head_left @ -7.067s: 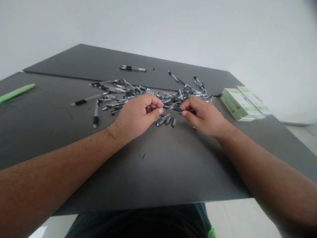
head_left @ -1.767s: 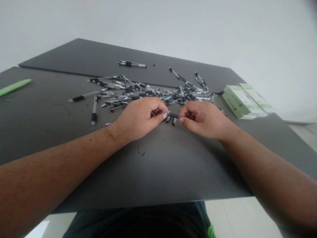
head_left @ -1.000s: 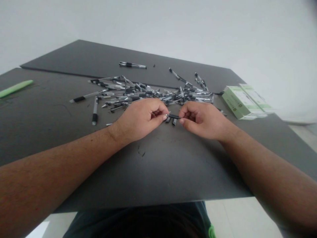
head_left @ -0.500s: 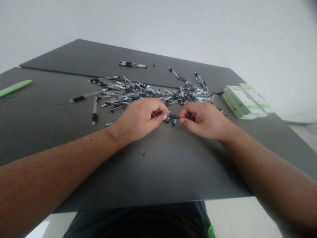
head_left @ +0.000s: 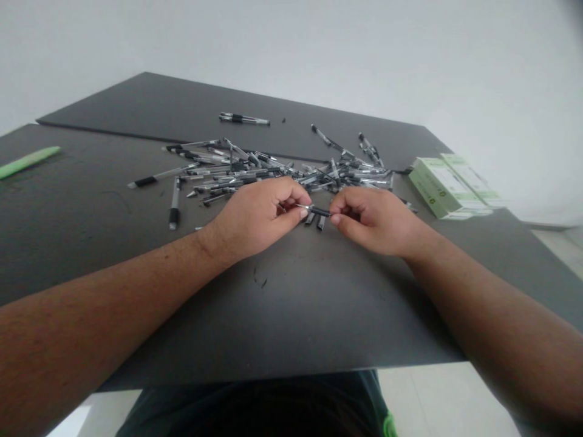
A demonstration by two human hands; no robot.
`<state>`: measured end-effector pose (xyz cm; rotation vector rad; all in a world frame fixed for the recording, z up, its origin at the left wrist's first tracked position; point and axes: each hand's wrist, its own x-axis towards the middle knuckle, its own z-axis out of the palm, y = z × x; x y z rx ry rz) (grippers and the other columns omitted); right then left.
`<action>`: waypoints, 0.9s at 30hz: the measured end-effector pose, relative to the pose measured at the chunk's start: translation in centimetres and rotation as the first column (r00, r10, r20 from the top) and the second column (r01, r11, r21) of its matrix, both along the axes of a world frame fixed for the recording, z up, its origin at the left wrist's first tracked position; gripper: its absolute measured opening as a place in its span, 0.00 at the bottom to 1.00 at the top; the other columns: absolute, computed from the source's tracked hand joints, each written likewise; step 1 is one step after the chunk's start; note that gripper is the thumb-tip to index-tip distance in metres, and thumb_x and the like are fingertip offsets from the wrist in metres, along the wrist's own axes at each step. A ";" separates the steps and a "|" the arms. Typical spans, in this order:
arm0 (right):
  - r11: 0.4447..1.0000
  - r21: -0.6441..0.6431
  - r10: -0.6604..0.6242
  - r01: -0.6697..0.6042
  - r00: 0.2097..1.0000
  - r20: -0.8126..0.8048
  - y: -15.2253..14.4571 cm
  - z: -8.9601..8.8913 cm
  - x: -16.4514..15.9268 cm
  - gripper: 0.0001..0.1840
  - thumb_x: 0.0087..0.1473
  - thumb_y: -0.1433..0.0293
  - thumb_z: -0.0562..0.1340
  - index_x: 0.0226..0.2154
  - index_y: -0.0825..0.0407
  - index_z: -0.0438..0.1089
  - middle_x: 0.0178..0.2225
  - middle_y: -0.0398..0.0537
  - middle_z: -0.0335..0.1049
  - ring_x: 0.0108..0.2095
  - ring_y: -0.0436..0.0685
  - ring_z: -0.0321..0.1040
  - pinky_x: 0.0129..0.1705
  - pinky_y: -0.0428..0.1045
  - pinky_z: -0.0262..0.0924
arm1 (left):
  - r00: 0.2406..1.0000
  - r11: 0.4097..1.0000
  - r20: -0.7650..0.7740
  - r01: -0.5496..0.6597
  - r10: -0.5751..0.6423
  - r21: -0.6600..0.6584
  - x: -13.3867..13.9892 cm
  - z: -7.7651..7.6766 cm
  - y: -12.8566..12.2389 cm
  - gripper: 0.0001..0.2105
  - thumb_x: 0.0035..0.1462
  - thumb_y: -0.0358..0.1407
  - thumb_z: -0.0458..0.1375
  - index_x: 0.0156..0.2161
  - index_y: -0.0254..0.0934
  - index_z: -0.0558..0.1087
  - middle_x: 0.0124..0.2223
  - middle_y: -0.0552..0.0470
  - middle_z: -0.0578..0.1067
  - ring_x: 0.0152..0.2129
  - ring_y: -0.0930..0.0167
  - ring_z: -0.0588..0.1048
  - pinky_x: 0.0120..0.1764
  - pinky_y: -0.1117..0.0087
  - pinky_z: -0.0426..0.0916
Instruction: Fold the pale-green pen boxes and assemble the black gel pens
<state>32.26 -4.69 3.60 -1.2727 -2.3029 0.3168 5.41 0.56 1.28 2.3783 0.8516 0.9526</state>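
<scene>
My right hand pinches a pen by its black-gripped part between thumb and forefinger. The pen lies almost level, its thin pointed end towards my left hand. Around that thin end, the thumb and forefinger of my left hand are closed; their exact contact is partly hidden. Just below the held pen, two dark pen ends or caps rest on the table. Behind both hands spreads a heap of clear pens with black grips.
Two green-and-white boxes stand at the right. A light green tapered object lies at far left. A few pens lie beyond the heap on the rear dark tabletop. One pen sits apart, left of my hands.
The pen has tilted slightly, its right end a touch lower, and more of its thin left end shows between my fingers. Both hands stay nearly in place.
</scene>
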 end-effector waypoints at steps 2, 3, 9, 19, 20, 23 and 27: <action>1.000 -0.001 -0.004 0.004 1.000 -0.001 0.0 0.0 0.0 0.03 0.62 0.67 0.66 0.37 0.47 0.76 0.30 0.42 0.77 0.29 0.54 0.68 0.35 0.50 0.56 | 1.000 1.000 0.000 0.009 -0.009 -0.001 0.0 0.0 0.0 0.07 0.67 0.35 0.63 0.46 0.41 0.83 0.41 0.52 0.86 0.37 0.67 0.84 0.47 0.66 0.78; 1.000 -0.005 -0.005 0.005 1.000 -0.001 0.0 0.0 0.0 0.02 0.62 0.67 0.66 0.37 0.47 0.76 0.30 0.42 0.77 0.29 0.54 0.68 0.35 0.50 0.56 | 1.000 1.000 -0.006 0.013 -0.012 0.002 0.0 0.0 0.1 0.07 0.68 0.35 0.63 0.46 0.41 0.83 0.41 0.52 0.87 0.37 0.66 0.84 0.47 0.65 0.78; 1.000 0.000 0.018 -0.018 0.999 0.031 0.1 0.0 0.1 0.05 0.65 0.65 0.65 0.38 0.47 0.76 0.31 0.43 0.77 0.29 0.55 0.67 0.35 0.51 0.55 | 0.999 0.999 -0.052 0.016 -0.013 0.047 -0.1 0.1 0.2 0.06 0.68 0.36 0.62 0.45 0.42 0.83 0.41 0.51 0.86 0.39 0.65 0.84 0.48 0.64 0.77; 0.996 -0.091 0.011 -0.008 0.999 0.037 0.1 0.2 0.2 0.07 0.67 0.63 0.64 0.39 0.48 0.76 0.30 0.43 0.77 0.29 0.55 0.68 0.35 0.50 0.55 | 0.997 0.998 -0.079 0.018 -0.013 0.059 -0.2 0.3 0.3 0.06 0.68 0.35 0.62 0.44 0.43 0.82 0.40 0.52 0.86 0.38 0.64 0.83 0.46 0.63 0.76; 0.995 -0.099 0.014 -0.011 0.999 0.035 0.1 0.3 0.2 0.08 0.67 0.63 0.64 0.39 0.48 0.76 0.30 0.43 0.77 0.29 0.54 0.68 0.35 0.50 0.55 | 0.996 0.998 -0.083 0.018 -0.013 0.061 -0.2 0.4 0.3 0.06 0.68 0.35 0.62 0.44 0.43 0.82 0.40 0.51 0.86 0.38 0.64 0.83 0.46 0.63 0.76; 0.993 -0.116 0.007 -0.004 1.000 0.030 0.1 0.4 0.1 0.07 0.66 0.63 0.64 0.38 0.48 0.76 0.29 0.41 0.76 0.28 0.54 0.67 0.34 0.49 0.55 | 0.996 0.998 -0.093 0.020 -0.014 0.062 -0.2 0.5 0.2 0.06 0.68 0.36 0.62 0.44 0.43 0.82 0.40 0.51 0.86 0.39 0.63 0.83 0.47 0.62 0.76; 0.994 -0.107 -0.035 0.036 0.999 0.014 0.1 0.2 0.0 0.05 0.63 0.64 0.66 0.38 0.47 0.76 0.28 0.40 0.76 0.27 0.53 0.66 0.34 0.50 0.55 | 0.995 0.999 -0.099 -0.006 0.011 0.049 -0.2 0.3 0.1 0.06 0.68 0.36 0.62 0.44 0.43 0.82 0.40 0.51 0.86 0.38 0.63 0.84 0.48 0.62 0.76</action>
